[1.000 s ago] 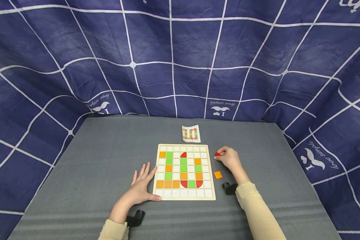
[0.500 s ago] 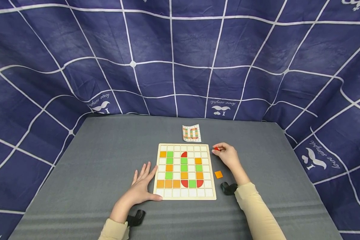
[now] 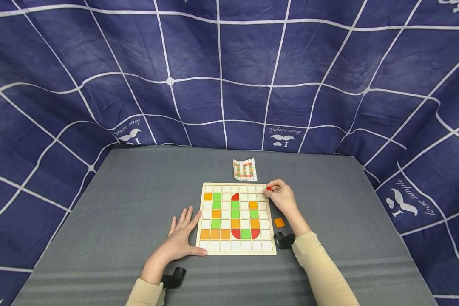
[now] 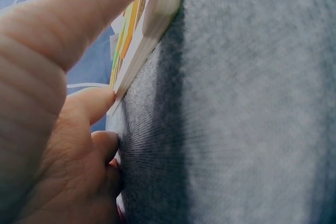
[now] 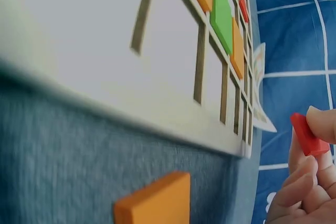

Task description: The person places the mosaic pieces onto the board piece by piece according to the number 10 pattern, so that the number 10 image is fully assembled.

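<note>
A cream grid board point(image 3: 237, 251) lies on the grey table, with green and orange squares and red quarter-circle tiles in some of its cells. My left hand point(image 3: 177, 240) rests at the board's left edge, fingers spread and straight; the thumb touches the near left corner. In the left wrist view the thumb and a fingertip meet the board's side point(image 4: 139, 59). Over the board's far right corner, my right hand point(image 3: 284, 197) pinches a red tile point(image 5: 310, 136) between thumb and fingers. The fingers cover part of that tile.
A single orange square tile point(image 3: 279, 222) lies on the table right of the board, close to the right wrist. Beyond the board's far edge is a small printed pattern card point(image 3: 245, 170). A blue curtain with white lines point(image 3: 245, 102) hangs behind the table point(image 3: 145, 182).
My right hand has moved left and away from me with the red tile, from beside the board to its far right corner. The left hand has stayed still.
</note>
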{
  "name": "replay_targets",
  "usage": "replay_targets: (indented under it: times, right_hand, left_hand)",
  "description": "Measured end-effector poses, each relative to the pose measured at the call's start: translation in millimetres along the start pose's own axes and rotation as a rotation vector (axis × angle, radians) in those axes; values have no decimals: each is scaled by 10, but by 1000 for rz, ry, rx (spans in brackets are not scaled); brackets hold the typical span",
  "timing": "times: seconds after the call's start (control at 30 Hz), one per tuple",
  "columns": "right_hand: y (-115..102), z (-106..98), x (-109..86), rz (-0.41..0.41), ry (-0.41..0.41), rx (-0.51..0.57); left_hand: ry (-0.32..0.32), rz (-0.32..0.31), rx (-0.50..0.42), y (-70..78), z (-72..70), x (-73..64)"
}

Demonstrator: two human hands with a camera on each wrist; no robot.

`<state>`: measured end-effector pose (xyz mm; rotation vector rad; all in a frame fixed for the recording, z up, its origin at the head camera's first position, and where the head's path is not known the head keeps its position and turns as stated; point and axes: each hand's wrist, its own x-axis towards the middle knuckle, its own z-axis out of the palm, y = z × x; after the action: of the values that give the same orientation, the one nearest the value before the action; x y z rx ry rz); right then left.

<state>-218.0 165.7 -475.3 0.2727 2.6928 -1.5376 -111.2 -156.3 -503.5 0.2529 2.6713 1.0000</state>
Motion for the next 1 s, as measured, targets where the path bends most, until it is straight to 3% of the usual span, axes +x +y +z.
replay_targets:
  times: [0.5, 0.63, 0.83, 1.0]
  right_hand:
    - [-21, 160, -22, -79, -87, -41]
    - [-34, 177, -28, -78, -89, -68]
    - [-38, 213, -18, -47, -81, -19]
    - [-31, 242, -3, -73, -82, -74]
  left_hand:
    - [0, 11, -13, 9, -8, -4]
    - [-8, 7, -12, 9, -13, 2]
    - [-6, 5, -14, 10, -13, 3]
    - [-1, 6, -15, 11, -9, -3]
